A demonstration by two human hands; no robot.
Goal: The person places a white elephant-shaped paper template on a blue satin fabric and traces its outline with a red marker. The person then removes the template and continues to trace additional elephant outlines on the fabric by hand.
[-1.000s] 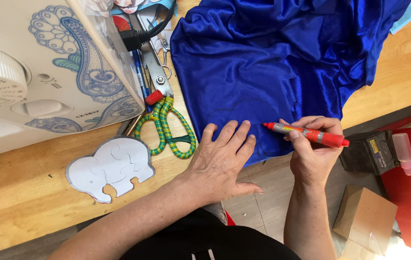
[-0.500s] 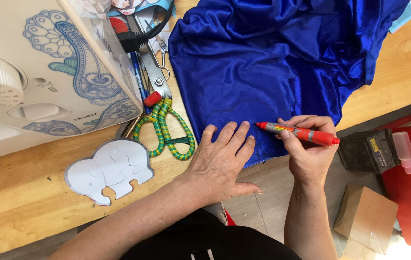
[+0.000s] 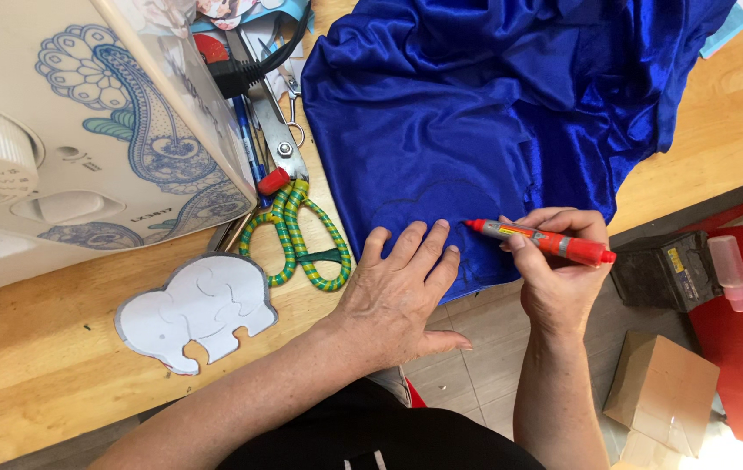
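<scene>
One view only, from the head camera looking down. Much of it is cut off: the cream sewing machine with blue paisley print (image 3: pixel 84 148) runs out of the upper left of the frame, the shiny royal-blue satin cloth (image 3: pixel 511 113) runs past the top edge, and its folds at the upper right hide whatever lies beneath. A clutter of tools above the green-and-yellow striped scissors (image 3: pixel 297 239) is half hidden under the machine's edge and a black cable, so only a red-tipped handle and metal blades can be made out. A faint curved outline on the cloth near the middle is hard to read.

The left hand (image 3: pixel 393 300) lies flat at the lower centre of the frame, fingers (image 3: pixel 411 248) spread apart and pressing the near edge of the cloth onto the wooden worktop (image 3: pixel 32 383). The right hand (image 3: pixel 554 270), lower right of centre, has its fingers closed around a red marker pen with a yellow band (image 3: pixel 537 241); the pen lies nearly level, its body crossing the fingers, its butt sticking out to the right, its red tip pointing left and meeting the cloth just right of the left fingertips.

A white elephant-shaped paper template (image 3: pixel 197 309) lies on the worktop at lower left, just below the scissors. Off the worktop, lower right, sit a brown cardboard box (image 3: pixel 663 392) and a dark box (image 3: pixel 663 274).
</scene>
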